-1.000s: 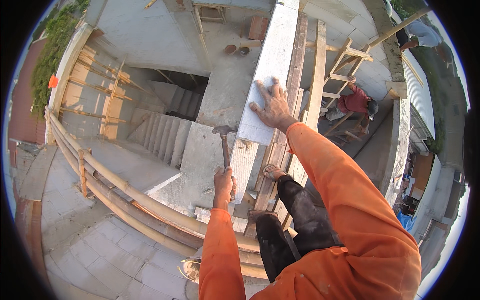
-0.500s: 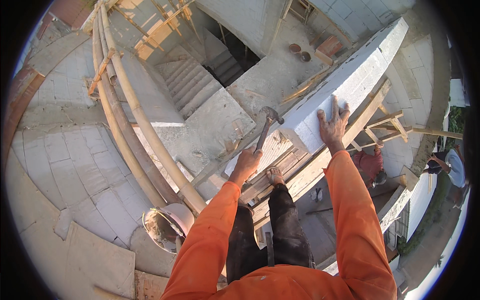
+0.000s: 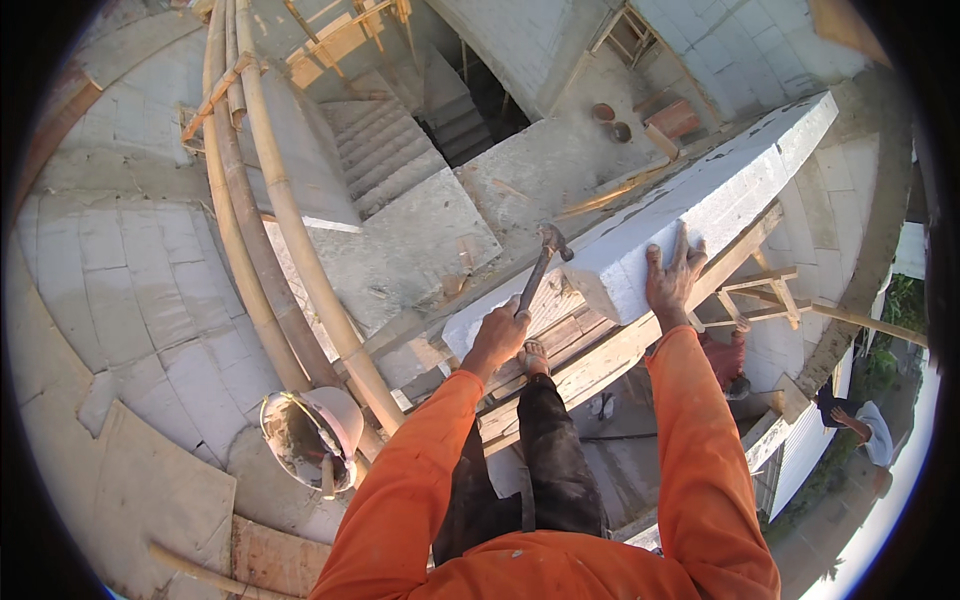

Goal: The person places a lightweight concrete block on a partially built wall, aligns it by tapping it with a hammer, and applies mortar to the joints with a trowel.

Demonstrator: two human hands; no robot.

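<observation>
My left hand (image 3: 498, 332) is wrapped round the handle of a claw hammer (image 3: 541, 268). The hammer's head is raised beside the near end of a row of pale, lightweight blocks (image 3: 735, 205). Against the near block's side face rests my right hand (image 3: 673, 278), its fingers spread and nothing in its grasp. Both arms are stretched forward in orange sleeves. Another stretch of pale block wall (image 3: 478, 322) lies partly behind my left hand, with a gap before the near block.
My bare foot (image 3: 535, 357) stands on wooden planks (image 3: 590, 375) high above a lower floor. Bamboo poles (image 3: 290, 230) and a mortar-smeared bucket (image 3: 312, 437) are at the left. Beyond the wall is a stairwell (image 3: 385, 155). Two people, one in red (image 3: 724, 362), are below right.
The whole view has tilted and shifted a little, so the bucket and poles sit differently. My left hand still grips the hammer near the block's end; my right stays on the block.
</observation>
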